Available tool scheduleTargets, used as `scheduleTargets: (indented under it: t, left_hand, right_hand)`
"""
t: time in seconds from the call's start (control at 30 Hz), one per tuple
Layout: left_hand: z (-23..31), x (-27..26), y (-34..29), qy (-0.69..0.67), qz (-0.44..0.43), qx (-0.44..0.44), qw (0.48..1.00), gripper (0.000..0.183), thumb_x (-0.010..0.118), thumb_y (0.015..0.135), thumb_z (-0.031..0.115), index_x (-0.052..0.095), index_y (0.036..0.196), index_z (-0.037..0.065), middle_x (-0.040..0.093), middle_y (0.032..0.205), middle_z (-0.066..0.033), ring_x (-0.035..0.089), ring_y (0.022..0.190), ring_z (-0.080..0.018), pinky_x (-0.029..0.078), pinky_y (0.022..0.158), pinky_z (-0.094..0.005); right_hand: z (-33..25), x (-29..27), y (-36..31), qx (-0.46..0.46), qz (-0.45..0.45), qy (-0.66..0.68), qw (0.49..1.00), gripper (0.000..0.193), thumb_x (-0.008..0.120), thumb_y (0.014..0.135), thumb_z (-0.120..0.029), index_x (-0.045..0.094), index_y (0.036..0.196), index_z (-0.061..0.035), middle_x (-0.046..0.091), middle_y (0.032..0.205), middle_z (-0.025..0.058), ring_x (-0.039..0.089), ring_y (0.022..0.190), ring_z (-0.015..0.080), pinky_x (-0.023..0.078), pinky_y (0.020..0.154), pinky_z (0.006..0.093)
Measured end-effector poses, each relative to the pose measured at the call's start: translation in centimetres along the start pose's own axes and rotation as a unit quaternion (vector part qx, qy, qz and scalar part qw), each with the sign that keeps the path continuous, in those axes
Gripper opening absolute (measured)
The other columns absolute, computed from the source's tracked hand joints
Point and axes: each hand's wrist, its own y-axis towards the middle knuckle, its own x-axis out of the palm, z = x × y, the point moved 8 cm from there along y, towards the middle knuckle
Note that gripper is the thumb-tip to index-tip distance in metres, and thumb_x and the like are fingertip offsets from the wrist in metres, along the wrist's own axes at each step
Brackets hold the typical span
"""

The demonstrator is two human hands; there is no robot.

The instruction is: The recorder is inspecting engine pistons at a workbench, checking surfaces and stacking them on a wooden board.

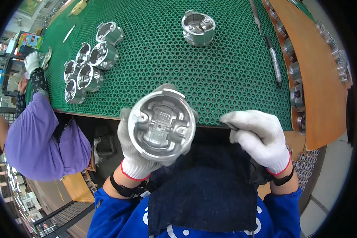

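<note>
My left hand (137,154), in a white knit glove, is wrapped round a silver metal piston (161,123). Its hollow underside, with the pin bosses inside, faces up toward me just off the near edge of the green mat (234,75). My right hand (261,137), gloved as well, is apart from the piston on the right. Its thumb and fingers pinch a thin dark tool (228,125); only a short end shows and its kind is unclear. Beyond my hands, another piston (198,27) stands alone on the mat.
Several pistons (90,77) cluster at the mat's left. A black marker (273,61) and a slim metal file (255,16) lie at the right, beside a wooden rack (321,87) lined with pistons. A co-worker in purple sleeves (39,139) works at the left.
</note>
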Motion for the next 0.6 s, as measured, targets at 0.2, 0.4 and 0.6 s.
scheduleTargets:
  t: [0.2, 0.4, 0.6]
  left_hand:
    - [-0.3, 2.3, 0.0, 0.138, -0.291, -0.045, 0.946, 0.066, 0.046, 0.095, 0.044, 0.024, 0.147, 0.012, 0.035, 0.135, -0.0331, 0.058, 0.074, -0.0413, 0.046, 0.04, -0.0256]
    - [-0.5, 2.1, -0.2, 0.134, -0.21, -0.004, 0.968, 0.062, 0.046, 0.094, 0.046, 0.032, 0.142, 0.008, 0.039, 0.131, -0.0356, 0.061, 0.065, -0.0346, 0.044, 0.036, -0.0233]
    - [0.6, 0.9, 0.3, 0.286, -0.042, 0.153, 0.945, 0.085, 0.044, 0.086, 0.066, 0.034, 0.138, 0.0, 0.052, 0.116, -0.0349, 0.065, 0.087, -0.0335, 0.059, 0.062, -0.0339]
  right_hand:
    - [-0.9, 1.7, 0.4, -0.103, -0.015, -0.226, 0.969, 0.032, 0.068, 0.074, -0.009, 0.067, 0.106, -0.0139, 0.059, 0.067, 0.0051, 0.061, 0.057, 0.0236, 0.048, 0.051, 0.0327]
    - [-0.6, 3.0, 0.4, -0.101, -0.033, -0.253, 0.962, 0.031, 0.068, 0.077, -0.017, 0.066, 0.108, -0.0181, 0.057, 0.066, 0.0049, 0.059, 0.054, 0.0227, 0.048, 0.049, 0.0331]
    - [-1.8, 0.7, 1.0, -0.144, 0.012, -0.169, 0.975, 0.031, 0.067, 0.077, -0.011, 0.067, 0.107, -0.0159, 0.059, 0.066, 0.0063, 0.06, 0.057, 0.0256, 0.05, 0.051, 0.0341]
